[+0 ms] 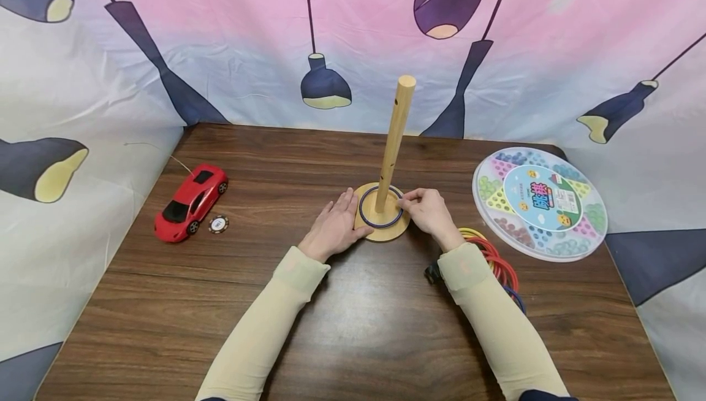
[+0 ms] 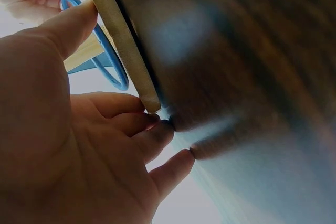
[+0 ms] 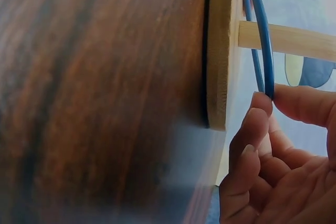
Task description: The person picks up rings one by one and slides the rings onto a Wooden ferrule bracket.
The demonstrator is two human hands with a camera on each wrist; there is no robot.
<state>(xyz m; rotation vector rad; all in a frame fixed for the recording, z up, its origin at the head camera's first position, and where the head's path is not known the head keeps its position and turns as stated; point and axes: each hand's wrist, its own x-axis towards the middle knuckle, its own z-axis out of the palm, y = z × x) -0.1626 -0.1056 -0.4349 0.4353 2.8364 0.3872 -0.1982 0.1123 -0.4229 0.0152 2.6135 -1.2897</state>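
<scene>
The blue ring [image 1: 380,207] was pinched at its right edge by the right hand [image 1: 429,212], lying around the wooden peg [image 1: 394,143] on the round base [image 1: 383,232], mid-frame. The base's left edge was touched by the flat, open-fingered left hand [image 1: 335,227].

Blue ring [image 1: 380,208] around peg, on wooden base [image 1: 383,233]

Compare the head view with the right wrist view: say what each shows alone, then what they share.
Only the head view shows the left hand flat against the wooden base, the red toy car, the checkers box and the spare rings. Only the right wrist view shows the fingertips pinching the blue ring. Both show the ring around the peg, and the table.
</scene>
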